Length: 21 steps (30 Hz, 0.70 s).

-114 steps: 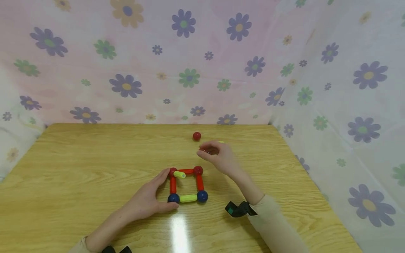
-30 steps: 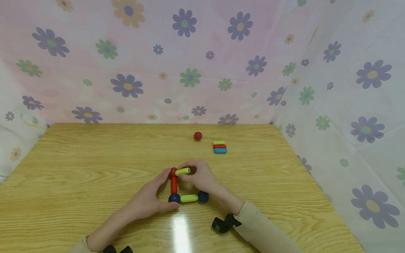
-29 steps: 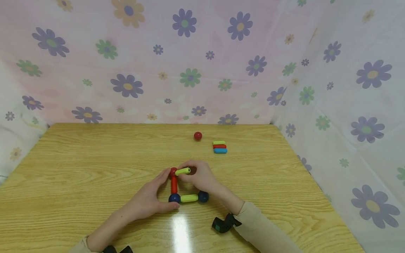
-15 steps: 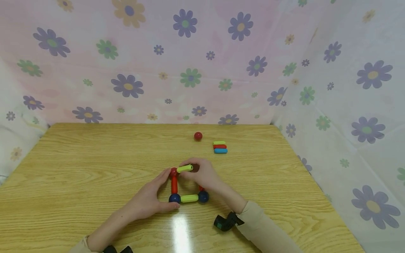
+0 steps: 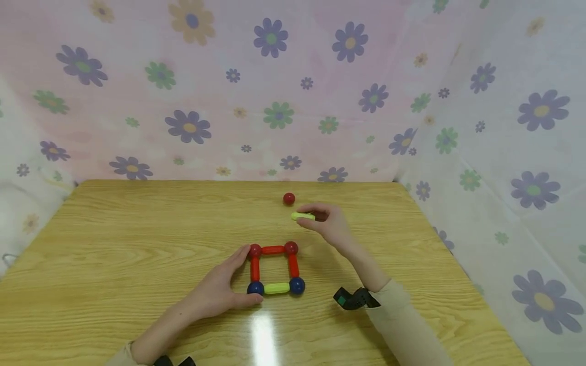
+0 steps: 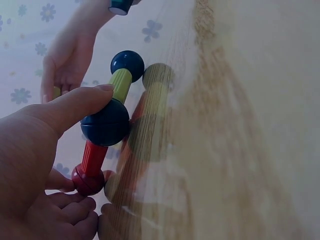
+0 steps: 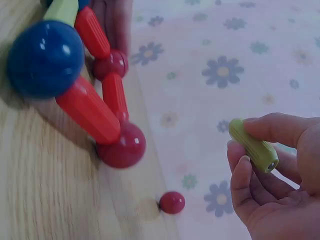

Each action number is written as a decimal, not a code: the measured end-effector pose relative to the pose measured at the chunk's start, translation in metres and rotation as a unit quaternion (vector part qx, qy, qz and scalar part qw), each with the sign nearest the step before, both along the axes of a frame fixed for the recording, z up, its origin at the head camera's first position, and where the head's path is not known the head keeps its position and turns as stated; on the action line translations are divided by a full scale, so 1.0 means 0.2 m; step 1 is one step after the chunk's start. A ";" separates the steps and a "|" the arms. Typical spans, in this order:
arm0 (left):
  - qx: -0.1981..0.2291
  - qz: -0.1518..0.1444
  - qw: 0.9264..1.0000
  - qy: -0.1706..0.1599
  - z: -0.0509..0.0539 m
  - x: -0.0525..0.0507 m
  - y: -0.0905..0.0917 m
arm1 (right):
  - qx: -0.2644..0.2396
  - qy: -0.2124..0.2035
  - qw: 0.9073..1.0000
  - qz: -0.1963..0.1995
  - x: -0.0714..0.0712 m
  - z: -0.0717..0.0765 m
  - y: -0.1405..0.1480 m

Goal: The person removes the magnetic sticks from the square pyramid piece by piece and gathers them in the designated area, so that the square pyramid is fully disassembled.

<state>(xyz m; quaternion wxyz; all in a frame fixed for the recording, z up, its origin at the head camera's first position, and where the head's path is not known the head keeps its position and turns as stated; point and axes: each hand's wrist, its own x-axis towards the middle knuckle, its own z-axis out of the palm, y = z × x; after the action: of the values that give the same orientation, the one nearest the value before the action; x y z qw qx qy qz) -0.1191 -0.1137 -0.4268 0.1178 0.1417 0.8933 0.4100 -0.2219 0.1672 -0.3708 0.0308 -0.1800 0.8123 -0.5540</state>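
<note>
A square of magnetic rods and balls [image 5: 273, 250] lies flat on the table, with two red balls at its far corners and two blue balls at its near ones. My left hand [image 5: 218, 290] holds its left side, thumb against the near blue ball [image 6: 105, 122] and fingertips at the far red ball [image 6: 87, 180]. Behind and to the right of the square, my right hand [image 5: 330, 227] pinches a yellow-green magnetic rod [image 7: 254, 146] between thumb and fingers. That rod is in the air, apart from the square.
A loose red ball [image 5: 289, 199] sits near the back of the wooden table [image 5: 160, 223]. A flower-print cloth [image 5: 229, 101] hangs behind the table and along its right side.
The yellow-green rod was stuck to the far left red ball; my right hand gripped it, pulled it off and carried it back and right. My left hand stayed put.
</note>
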 end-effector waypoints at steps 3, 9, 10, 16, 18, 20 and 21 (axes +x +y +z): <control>0.000 0.001 1.000 -0.002 0.01 0.00 0.00 | 0.000 -0.007 1.000 -0.010 -0.03 0.00 0.06; -0.001 -0.001 1.000 0.000 0.01 0.01 0.00 | -0.020 -0.023 0.999 -0.029 -0.09 -0.02 0.19; -0.002 -0.001 1.000 0.001 0.02 0.00 0.00 | -0.019 -0.026 0.999 -0.035 -0.10 -0.02 0.21; -0.003 -0.003 1.000 0.003 0.02 0.00 0.00 | -0.003 -0.040 0.998 -0.048 -0.13 -0.05 0.28; -0.003 -0.003 1.000 0.002 0.02 0.01 0.00 | -0.002 -0.040 0.998 -0.044 -0.14 -0.06 0.29; -0.003 -0.002 1.000 0.001 0.02 0.01 0.00 | 0.001 -0.039 0.999 -0.039 -0.15 -0.08 0.30; -0.004 -0.002 1.000 0.000 0.02 0.01 0.00 | 0.003 -0.039 0.999 -0.036 -0.15 -0.08 0.30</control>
<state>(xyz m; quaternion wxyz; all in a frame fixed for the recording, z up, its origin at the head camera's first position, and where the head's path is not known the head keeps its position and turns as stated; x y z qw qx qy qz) -0.1177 -0.1135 -0.4230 0.1187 0.1427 0.8946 0.4066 -0.2522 0.2275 -0.3870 0.0427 -0.1290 0.8180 -0.5590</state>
